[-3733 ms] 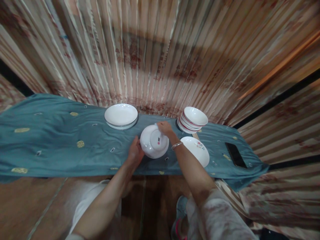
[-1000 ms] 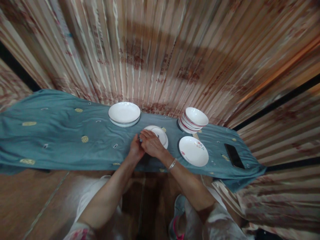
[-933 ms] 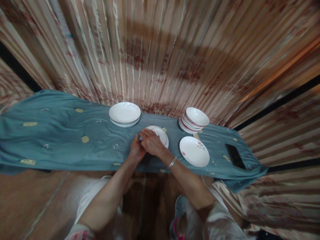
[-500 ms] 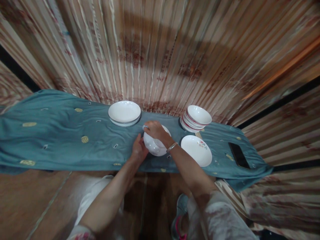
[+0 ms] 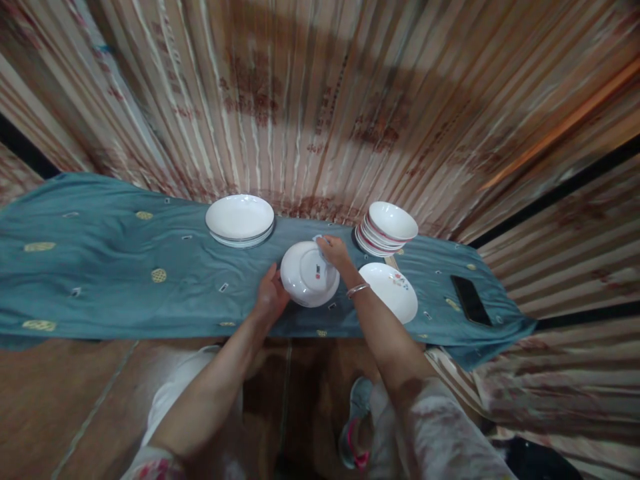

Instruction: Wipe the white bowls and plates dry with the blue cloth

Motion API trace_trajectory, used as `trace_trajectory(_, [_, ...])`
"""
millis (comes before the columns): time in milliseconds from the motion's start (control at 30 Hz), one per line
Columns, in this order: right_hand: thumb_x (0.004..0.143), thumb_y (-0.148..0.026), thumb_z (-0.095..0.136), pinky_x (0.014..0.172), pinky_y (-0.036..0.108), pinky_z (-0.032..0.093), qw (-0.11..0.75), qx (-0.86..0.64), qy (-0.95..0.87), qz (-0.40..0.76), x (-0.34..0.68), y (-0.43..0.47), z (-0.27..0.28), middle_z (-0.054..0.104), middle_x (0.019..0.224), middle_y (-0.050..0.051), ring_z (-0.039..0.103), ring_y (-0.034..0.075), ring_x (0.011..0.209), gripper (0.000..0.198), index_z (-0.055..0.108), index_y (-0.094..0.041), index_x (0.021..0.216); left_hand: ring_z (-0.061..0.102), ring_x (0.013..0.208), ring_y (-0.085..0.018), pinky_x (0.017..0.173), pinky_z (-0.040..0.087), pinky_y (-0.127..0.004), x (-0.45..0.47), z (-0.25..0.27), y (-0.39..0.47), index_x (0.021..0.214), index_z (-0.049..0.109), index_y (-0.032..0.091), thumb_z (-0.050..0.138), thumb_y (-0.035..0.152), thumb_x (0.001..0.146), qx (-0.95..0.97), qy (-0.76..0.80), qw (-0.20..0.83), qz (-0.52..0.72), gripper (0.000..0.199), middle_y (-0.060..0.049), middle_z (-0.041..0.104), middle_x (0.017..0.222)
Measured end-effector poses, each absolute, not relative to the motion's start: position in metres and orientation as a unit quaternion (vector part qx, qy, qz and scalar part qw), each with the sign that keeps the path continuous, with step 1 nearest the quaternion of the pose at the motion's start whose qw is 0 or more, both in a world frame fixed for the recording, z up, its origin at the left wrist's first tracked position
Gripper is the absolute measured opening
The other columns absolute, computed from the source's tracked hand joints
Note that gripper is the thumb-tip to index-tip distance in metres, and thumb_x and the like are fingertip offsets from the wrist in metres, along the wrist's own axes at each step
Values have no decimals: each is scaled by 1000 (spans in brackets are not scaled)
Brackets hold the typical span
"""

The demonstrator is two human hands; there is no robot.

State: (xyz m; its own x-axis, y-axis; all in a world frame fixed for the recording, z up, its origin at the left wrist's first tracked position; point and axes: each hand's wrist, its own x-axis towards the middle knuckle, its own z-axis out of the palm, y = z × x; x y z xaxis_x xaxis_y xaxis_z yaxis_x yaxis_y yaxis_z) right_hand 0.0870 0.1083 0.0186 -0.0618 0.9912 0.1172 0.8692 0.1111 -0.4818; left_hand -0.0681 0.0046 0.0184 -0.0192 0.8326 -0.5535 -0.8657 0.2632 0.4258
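Observation:
In the head view a white bowl [image 5: 305,283] is tilted with its underside toward me, and a small red and dark mark shows inside its foot ring. My left hand [image 5: 273,293] grips the bowl's left edge, with the thumb up and the other fingers partly hidden behind it. My right hand [image 5: 335,253] is closed at the bowl's upper right, against its underside. A bit of white cloth [image 5: 317,238] pokes out from these fingers; most of it is hidden. A bracelet circles the right wrist.
A stack of white plates [image 5: 240,219] stands at the back left. Stacked bowls with red bands [image 5: 387,230] are at the back right. A flower-patterned plate [image 5: 387,293] and a black phone [image 5: 470,300] lie on the teal tablecloth [image 5: 115,267]. A curtain [image 5: 300,100] hangs behind.
My right hand has moved rightward across the bowl, from its upper left to its upper right, uncovering the mark on the base. My left hand keeps its hold on the left edge.

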Motion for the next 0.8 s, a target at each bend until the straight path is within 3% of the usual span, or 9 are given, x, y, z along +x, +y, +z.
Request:
trace_trajectory(167, [99,-36,34,68,25,42,237,-683,-676,142,97,94,-4,68,78,4,60,17,72,36,64,-20,86,69,99,-26,96,52,-41,-69,19,5,113,64,7,38,27,97,-30,388,698,601,36,-11,75,85])
trace_trajectory(367, [101,-32,25,84,35,49,303,-709,-624,127,97,65,-32,69,103,16,66,24,95,40,60,-14,108,69,92,-23,95,51,-36,-71,10,7,123,60,4,42,27,96,-32,387,699,601,40,-11,74,85])
trace_trajectory(567, [99,-30,34,103,50,43,314,-677,-656,117,97,38,-54,56,131,27,56,32,121,42,50,-8,131,70,92,-25,90,54,-39,-72,5,7,122,61,6,40,28,96,-37,397,693,601,40,-11,75,83])
trace_trajectory(800, [100,-27,27,109,59,37,411,-661,-612,141,83,16,-70,54,133,27,49,30,129,45,43,-6,136,71,86,-23,84,56,-36,-73,4,3,117,64,7,40,25,96,-41,392,694,603,36,-8,73,74])
